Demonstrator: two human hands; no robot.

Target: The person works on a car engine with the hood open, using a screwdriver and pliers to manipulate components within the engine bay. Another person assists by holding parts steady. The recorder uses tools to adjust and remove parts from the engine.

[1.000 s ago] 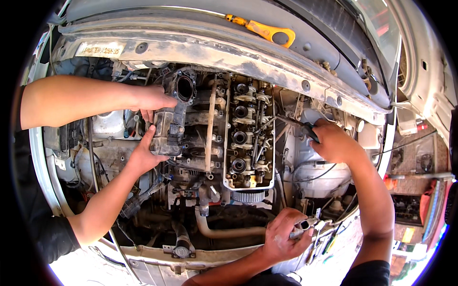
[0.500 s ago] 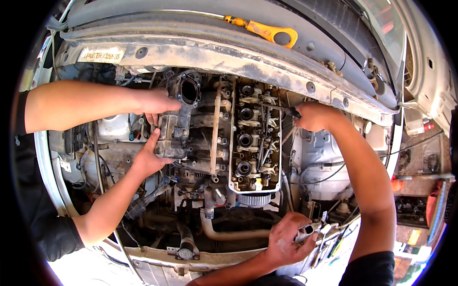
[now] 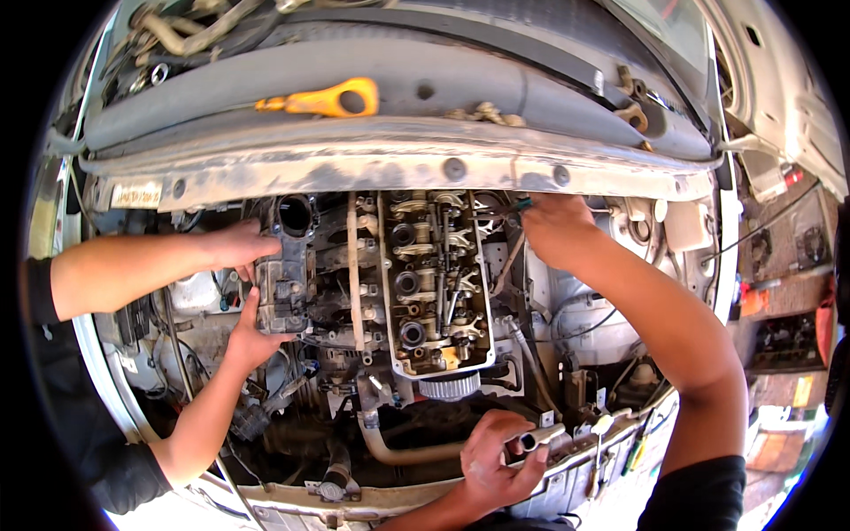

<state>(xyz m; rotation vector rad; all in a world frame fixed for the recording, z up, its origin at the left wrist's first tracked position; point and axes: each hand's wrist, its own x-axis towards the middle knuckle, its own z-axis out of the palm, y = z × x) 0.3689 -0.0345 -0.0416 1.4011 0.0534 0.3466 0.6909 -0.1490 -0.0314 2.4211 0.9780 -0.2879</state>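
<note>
L hand (image 3: 498, 464) closed on metal tube (image 3: 545, 434), R hand (image 3: 560, 232) on tool (image 3: 523, 203)

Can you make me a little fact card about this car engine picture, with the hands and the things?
Left hand: holds a hollow-ended metal piece
Right hand: holds a green-handled tool, partly hidden
Co-worker's hands: both on a black engine part
Middle: open engine top, toothed wheel at its lower end
Near top: yellow ring-shaped handle on a grey panel
</note>
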